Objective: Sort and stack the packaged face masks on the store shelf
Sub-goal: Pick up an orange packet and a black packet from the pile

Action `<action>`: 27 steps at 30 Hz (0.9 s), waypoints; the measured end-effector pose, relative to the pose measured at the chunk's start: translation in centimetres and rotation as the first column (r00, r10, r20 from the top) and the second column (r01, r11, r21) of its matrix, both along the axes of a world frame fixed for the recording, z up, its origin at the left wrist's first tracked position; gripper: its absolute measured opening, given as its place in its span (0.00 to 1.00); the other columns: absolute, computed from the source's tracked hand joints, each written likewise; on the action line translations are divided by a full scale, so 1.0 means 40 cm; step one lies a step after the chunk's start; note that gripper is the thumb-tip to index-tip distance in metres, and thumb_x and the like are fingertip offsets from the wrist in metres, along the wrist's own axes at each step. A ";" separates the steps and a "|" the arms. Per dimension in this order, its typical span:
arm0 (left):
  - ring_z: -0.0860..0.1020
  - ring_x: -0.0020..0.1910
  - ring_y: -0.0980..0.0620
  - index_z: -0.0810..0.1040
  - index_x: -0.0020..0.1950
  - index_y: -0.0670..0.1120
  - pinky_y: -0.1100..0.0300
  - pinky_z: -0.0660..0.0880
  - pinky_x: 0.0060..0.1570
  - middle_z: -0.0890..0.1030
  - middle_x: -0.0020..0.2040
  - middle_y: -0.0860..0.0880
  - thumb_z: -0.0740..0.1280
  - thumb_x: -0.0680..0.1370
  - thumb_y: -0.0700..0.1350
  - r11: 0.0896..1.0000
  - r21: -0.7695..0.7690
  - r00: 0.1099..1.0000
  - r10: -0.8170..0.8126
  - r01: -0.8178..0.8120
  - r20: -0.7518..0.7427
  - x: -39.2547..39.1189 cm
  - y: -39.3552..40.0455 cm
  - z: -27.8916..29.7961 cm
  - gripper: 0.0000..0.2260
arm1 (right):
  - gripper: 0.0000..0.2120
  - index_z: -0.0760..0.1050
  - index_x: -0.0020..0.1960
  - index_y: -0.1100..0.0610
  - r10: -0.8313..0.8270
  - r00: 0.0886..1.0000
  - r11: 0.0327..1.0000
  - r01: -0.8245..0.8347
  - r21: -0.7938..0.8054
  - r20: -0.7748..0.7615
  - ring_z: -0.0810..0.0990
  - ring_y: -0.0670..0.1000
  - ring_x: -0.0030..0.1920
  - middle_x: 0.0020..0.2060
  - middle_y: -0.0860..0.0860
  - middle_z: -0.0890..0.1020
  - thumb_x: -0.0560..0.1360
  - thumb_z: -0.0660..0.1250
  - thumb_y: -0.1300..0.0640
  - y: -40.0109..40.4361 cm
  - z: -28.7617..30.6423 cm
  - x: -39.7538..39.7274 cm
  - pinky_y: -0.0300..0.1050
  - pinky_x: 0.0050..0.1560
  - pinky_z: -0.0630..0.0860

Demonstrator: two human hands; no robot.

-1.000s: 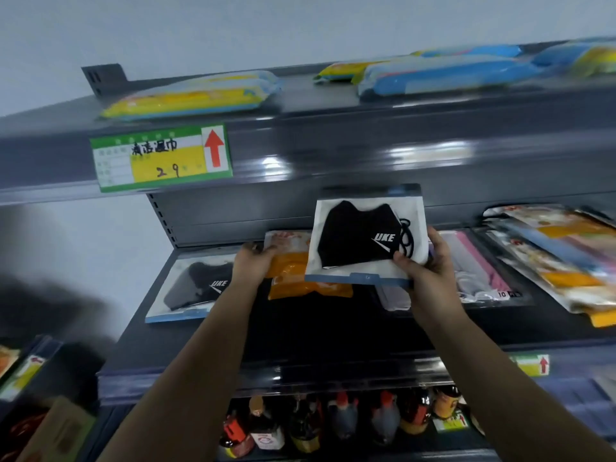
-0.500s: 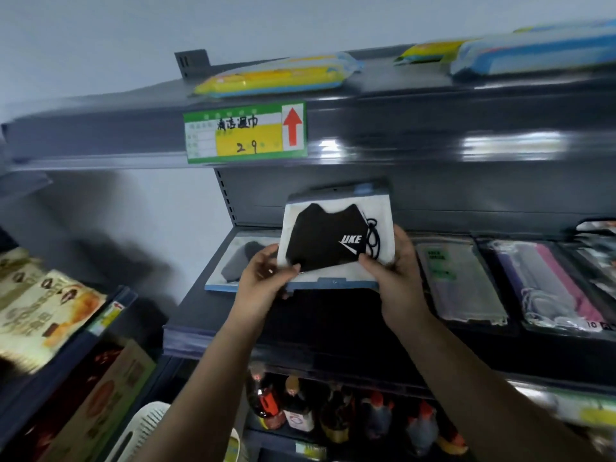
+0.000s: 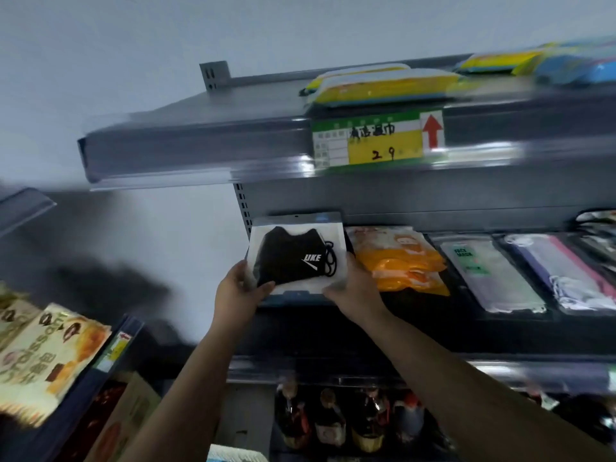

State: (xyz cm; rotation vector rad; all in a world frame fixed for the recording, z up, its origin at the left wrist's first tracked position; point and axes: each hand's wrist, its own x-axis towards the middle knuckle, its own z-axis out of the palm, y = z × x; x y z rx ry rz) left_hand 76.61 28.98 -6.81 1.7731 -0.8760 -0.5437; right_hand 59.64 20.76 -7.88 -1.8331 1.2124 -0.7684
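Observation:
A clear packet with a black face mask sits at the left end of the middle shelf, over another packet whose blue edge shows beneath it. My left hand grips its lower left corner and my right hand grips its lower right corner. To its right lie an orange mask packet, a clear packet with a green label and a pink and purple packet.
Yellow and blue packets lie on the top shelf above a green and yellow price tag. Bottles stand on the shelf below. A neighbouring rack at the left holds snack bags and a cardboard box.
Both hands have carried the black mask packet left and down onto the packet at the shelf's left end. The view has swung left, so the shelf sits further right in frame.

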 end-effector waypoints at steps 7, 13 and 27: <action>0.77 0.52 0.40 0.73 0.55 0.41 0.53 0.71 0.49 0.77 0.48 0.42 0.71 0.74 0.46 0.970 0.229 0.960 -0.138 0.080 0.245 0.073 -0.031 -0.025 0.14 | 0.32 0.52 0.76 0.58 -0.009 0.956 0.999 -0.007 -0.052 -0.295 0.59 0.57 0.73 0.74 0.56 0.58 0.76 0.61 0.65 -0.003 -0.055 0.082 0.45 0.73 0.60; 0.67 0.66 0.40 0.63 0.72 0.49 0.48 0.68 0.58 0.74 0.66 0.46 0.63 0.77 0.56 0.914 0.404 0.829 -0.257 0.041 0.497 0.077 -0.047 -0.050 0.26 | 0.26 0.60 0.73 0.60 0.022 0.935 0.998 -0.042 -0.050 -0.355 0.60 0.55 0.73 0.73 0.56 0.60 0.76 0.59 0.66 0.026 -0.042 0.072 0.42 0.68 0.63; 0.66 0.68 0.46 0.61 0.73 0.52 0.51 0.62 0.63 0.69 0.69 0.51 0.58 0.78 0.57 0.921 0.291 0.329 -0.367 0.257 0.870 -0.338 -0.128 0.108 0.25 | 0.24 0.66 0.69 0.56 -0.377 0.754 0.867 0.083 -0.490 -0.538 0.68 0.59 0.66 0.65 0.55 0.72 0.75 0.62 0.55 0.097 0.160 -0.334 0.49 0.63 0.67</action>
